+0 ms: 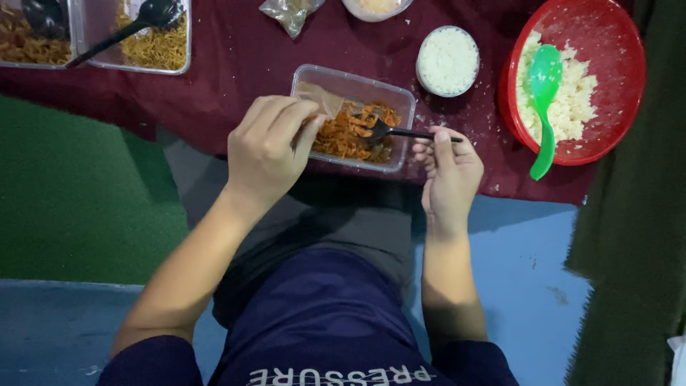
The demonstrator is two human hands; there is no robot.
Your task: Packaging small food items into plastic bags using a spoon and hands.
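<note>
A clear plastic food box [355, 84] sits on the dark red cloth [236, 57] in front of me, partly filled with orange-brown fried food [350, 134] over brown paper. My left hand [268, 146] grips the box's near left corner. In my right hand [449, 171] I hold a black plastic fork [400, 131] by its handle. The fork's head rests in the food near the middle of the box.
A red bowl [614, 43] of white rice with a green spoon [544, 100] stands at the right. A small round cup of rice [447, 61] is beside it. Trays of fried noodles [153, 46] with black spoons are at the top left. Green mat lies left.
</note>
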